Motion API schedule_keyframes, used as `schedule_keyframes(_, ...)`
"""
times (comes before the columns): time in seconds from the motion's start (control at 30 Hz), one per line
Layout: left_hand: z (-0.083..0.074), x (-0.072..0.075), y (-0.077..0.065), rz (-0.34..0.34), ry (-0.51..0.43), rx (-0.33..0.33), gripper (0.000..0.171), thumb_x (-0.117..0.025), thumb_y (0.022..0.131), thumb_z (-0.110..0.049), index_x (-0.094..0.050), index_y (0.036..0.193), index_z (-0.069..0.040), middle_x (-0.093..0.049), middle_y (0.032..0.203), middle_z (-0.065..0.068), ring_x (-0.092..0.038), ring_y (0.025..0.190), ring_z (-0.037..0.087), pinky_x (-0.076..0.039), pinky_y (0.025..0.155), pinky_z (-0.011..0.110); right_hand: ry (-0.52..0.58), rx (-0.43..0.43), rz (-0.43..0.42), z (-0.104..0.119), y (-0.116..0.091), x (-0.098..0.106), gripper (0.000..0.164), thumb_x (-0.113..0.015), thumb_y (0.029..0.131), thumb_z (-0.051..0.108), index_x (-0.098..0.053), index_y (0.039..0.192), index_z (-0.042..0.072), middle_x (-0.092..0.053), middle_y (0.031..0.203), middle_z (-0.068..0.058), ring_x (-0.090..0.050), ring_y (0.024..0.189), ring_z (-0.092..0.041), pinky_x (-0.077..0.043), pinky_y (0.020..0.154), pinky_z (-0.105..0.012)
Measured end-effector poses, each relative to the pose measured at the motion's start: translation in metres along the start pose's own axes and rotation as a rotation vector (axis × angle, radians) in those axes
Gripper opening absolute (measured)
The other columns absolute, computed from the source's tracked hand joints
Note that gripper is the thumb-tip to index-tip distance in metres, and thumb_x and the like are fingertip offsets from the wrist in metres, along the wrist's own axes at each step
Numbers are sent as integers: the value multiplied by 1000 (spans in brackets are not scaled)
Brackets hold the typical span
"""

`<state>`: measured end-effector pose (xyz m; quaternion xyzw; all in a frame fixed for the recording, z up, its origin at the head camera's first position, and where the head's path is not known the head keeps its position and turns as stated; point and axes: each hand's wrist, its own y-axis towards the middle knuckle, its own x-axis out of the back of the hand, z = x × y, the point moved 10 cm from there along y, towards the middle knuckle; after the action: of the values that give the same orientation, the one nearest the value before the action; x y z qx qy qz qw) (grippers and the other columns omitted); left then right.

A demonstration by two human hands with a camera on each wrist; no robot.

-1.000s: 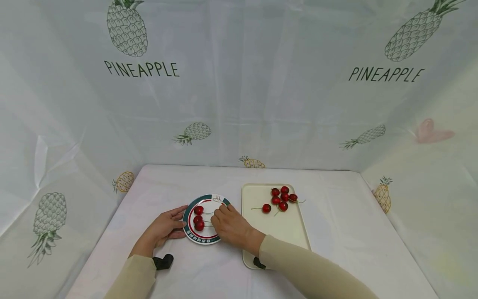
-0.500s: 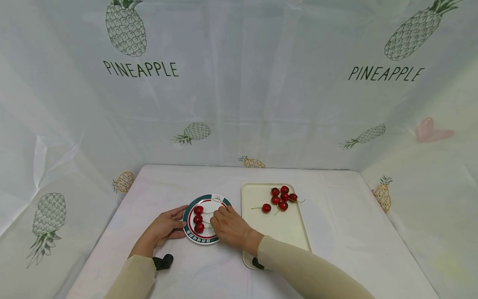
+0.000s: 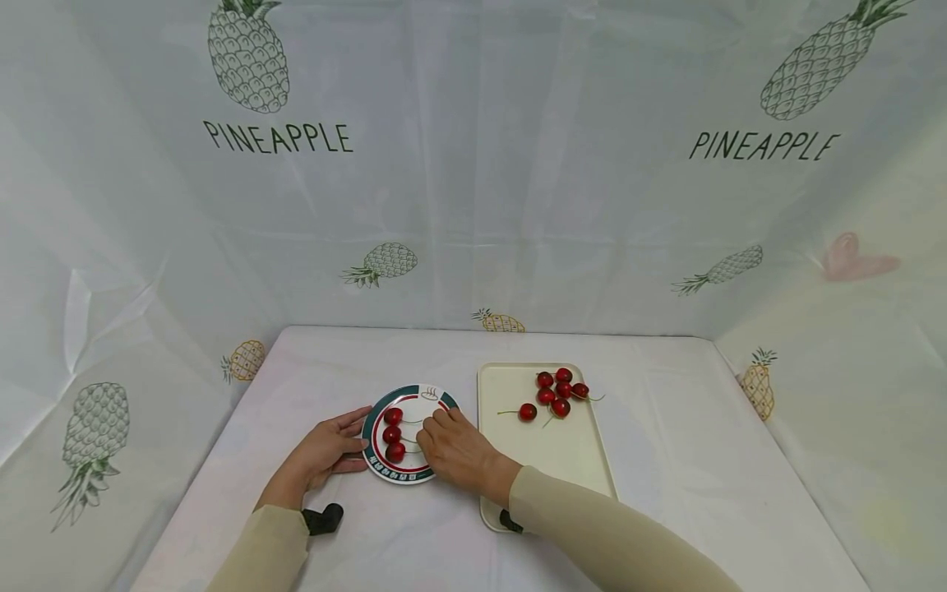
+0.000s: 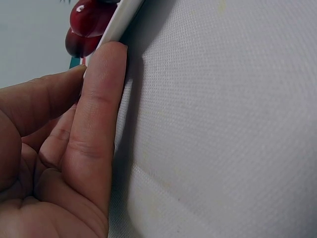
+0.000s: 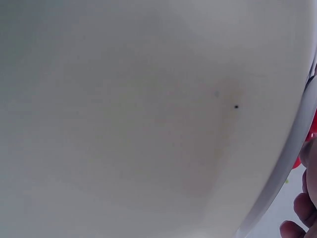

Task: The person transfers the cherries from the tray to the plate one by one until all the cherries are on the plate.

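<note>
A round white plate [image 3: 427,469] with a green and red rim lies on the table, bearing three red cherries [image 3: 392,434] in a column along its left side. Their thin stems point right. My left hand [image 3: 325,448] grips the plate's left edge; in the left wrist view its thumb and a finger [image 4: 96,109] meet at the rim. Over the plate's right side, my right hand [image 3: 457,448] has curled fingers at the stem of the lowest cherry [image 3: 395,452], seemingly pinching it; the fingertips are hidden from the head view.
A cream rectangular tray [image 3: 547,452] stands right of the plate, under my right forearm. Several cherries [image 3: 562,390] lie toward its far end, with one stem over the right rim. White cloth [image 3: 666,427] covers the table; a pineapple-printed curtain [image 3: 503,205] surrounds it.
The lowest cherry on the plate has shifted slightly toward me, apart from the middle one. My right hand has moved very slightly left; the left hand keeps its place at the rim.
</note>
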<state>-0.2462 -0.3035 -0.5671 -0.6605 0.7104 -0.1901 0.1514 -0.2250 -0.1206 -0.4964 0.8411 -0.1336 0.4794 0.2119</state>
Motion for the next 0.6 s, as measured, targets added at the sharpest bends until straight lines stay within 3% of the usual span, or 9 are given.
schedule_keyframes(0.6,0,0,0,-5,0,-6,69,-65,101,1,-41,164,-15,-40,165,24,-76,92,23,-67,81,40,-3,-2,15,0,0,-5,9,-52,108,21,-57,102,18,-55,95,4,-47,89,-16,-31,77,-27)
